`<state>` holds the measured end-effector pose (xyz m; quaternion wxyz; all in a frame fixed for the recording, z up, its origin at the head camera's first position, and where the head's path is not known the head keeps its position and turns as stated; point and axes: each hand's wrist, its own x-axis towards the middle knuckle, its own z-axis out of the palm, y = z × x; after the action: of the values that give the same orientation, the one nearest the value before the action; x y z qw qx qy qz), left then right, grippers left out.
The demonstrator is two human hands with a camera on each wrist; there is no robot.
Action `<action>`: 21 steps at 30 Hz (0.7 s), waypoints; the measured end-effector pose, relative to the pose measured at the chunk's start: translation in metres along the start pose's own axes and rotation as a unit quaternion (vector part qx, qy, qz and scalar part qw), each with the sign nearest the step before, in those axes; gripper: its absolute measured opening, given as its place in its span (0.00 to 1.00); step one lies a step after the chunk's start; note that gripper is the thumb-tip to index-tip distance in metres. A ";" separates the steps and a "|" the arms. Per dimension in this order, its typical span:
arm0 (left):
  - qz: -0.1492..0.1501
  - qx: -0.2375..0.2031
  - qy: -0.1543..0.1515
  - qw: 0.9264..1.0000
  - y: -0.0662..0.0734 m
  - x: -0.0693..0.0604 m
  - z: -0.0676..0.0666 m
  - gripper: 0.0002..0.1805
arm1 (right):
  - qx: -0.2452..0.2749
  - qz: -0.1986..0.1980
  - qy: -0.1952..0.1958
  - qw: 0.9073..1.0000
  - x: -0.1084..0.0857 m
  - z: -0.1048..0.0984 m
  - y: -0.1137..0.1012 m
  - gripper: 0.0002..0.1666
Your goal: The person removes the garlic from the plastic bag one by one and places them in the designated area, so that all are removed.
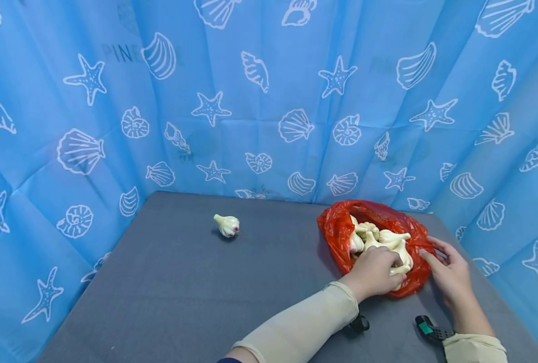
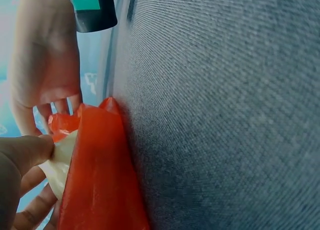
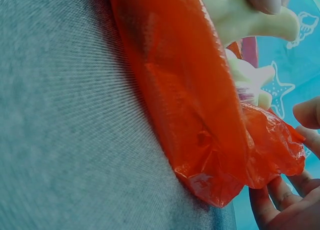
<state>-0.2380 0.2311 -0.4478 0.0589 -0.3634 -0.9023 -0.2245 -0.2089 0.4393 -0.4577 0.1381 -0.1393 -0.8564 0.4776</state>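
Observation:
A red plastic bag (image 1: 339, 237) lies with its mouth open at the right of the table, filled with several pale garlic bulbs (image 1: 393, 238). My left hand (image 1: 377, 272) reaches over the near rim into the bag. Thumb and fingers pinch a garlic bulb (image 2: 59, 162), seen in the left wrist view against the bag's red side. At the bag's right edge, my right hand (image 1: 452, 275) holds the rim, its fingers behind the plastic (image 3: 272, 147). A single garlic bulb (image 1: 228, 226) lies apart on the table, far to the left of the bag.
The grey table (image 1: 182, 297) reaches back to a blue curtain (image 1: 269, 101) with white shell and starfish prints, which hangs behind it and at both sides. A black strap device (image 1: 432, 330) with a green patch sits at my right wrist.

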 end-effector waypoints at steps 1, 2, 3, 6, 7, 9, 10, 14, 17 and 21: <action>0.000 0.001 0.001 1.000 0.000 0.000 0.000 0.11 | -0.002 0.002 -0.001 1.000 0.000 0.000 0.000 0.35; -0.001 0.000 0.002 1.000 -0.001 0.000 0.000 0.10 | -0.005 0.005 -0.002 1.000 0.000 0.000 0.000 0.35; 0.000 0.001 0.004 1.000 -0.001 0.001 0.001 0.09 | -0.007 0.008 -0.004 1.000 0.001 0.000 -0.001 0.35; 0.000 0.001 0.007 1.000 -0.001 0.000 0.001 0.08 | -0.010 0.012 -0.005 1.000 0.001 0.000 -0.001 0.36; 0.000 -0.001 0.008 1.000 -0.001 0.000 0.000 0.08 | -0.011 0.012 -0.006 1.000 0.001 0.000 -0.001 0.36; 0.001 -0.006 0.008 1.000 -0.001 -0.002 -0.001 0.08 | -0.010 0.010 -0.006 1.000 0.000 0.001 -0.001 0.36; 0.002 -0.008 0.009 1.000 -0.001 -0.003 -0.001 0.08 | -0.009 0.007 -0.006 1.000 -0.001 0.002 -0.001 0.36; 0.033 -0.007 0.033 0.999 0.002 -0.007 -0.008 0.07 | 0.000 -0.008 0.002 1.000 -0.002 0.002 0.000 0.34; 0.067 0.001 0.064 0.996 0.005 -0.010 -0.016 0.07 | 0.002 -0.014 0.007 1.000 -0.001 0.001 0.001 0.34; 0.082 0.005 0.093 0.992 0.007 -0.015 -0.030 0.07 | 0.000 -0.016 0.006 1.000 -0.001 0.000 0.001 0.33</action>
<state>-0.2236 0.2127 -0.4223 0.1622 -0.4139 -0.8609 -0.2474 -0.2075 0.4397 -0.4587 0.1505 -0.1285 -0.8577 0.4746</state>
